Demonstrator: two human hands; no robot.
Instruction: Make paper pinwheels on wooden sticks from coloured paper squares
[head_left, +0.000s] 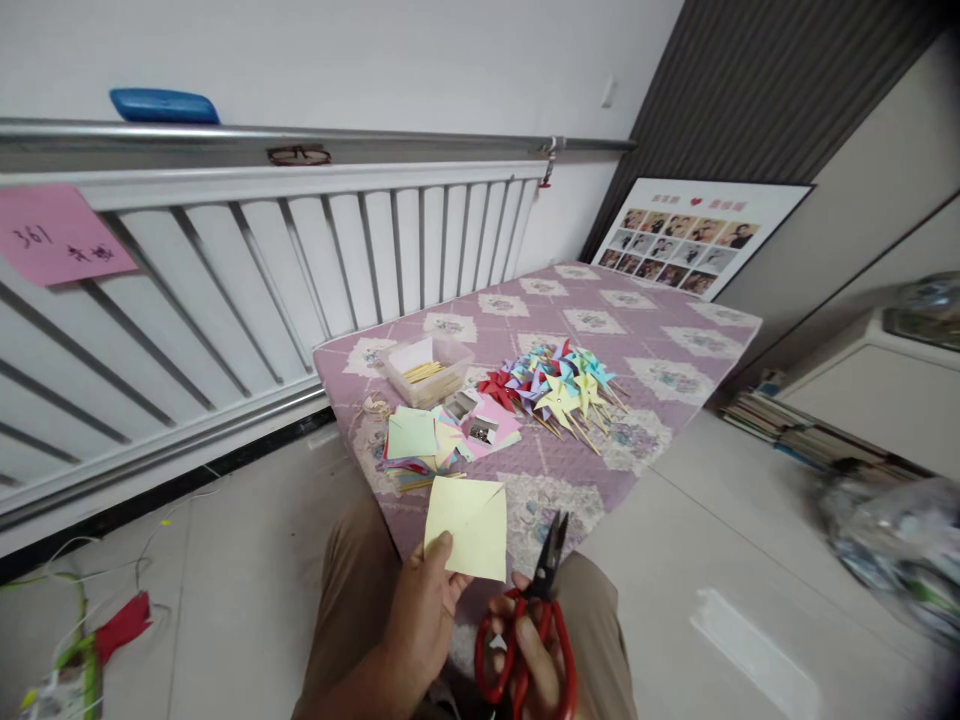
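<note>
Pinching a thin, creased yellow paper square [466, 525] in the left hand [424, 615]; gripping red-looped, dark-bladed scissors [551, 560] in the right hand [534, 652], just beside it.

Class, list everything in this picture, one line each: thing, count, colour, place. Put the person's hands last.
Paper square: one, pale yellow, held up, bottom centre.
Scissors: one pair, red handles, beside the paper, blades up.
Pinwheels: one pile, mixed colours, mid quilt.
Paper stack: one, mixed colours, quilt's near left.
Plastic box: one, clear, behind the paper stack.
Quilt: one, purple patterned, centre.
Photo board: one, white, leaning behind the quilt.
Note: one, pink, on the slats, left.
Case: one, blue, on the rail, top left.
Books: one stack, floor, right.
Left hand: pinches the paper square.
Right hand: grips the scissors.
</note>
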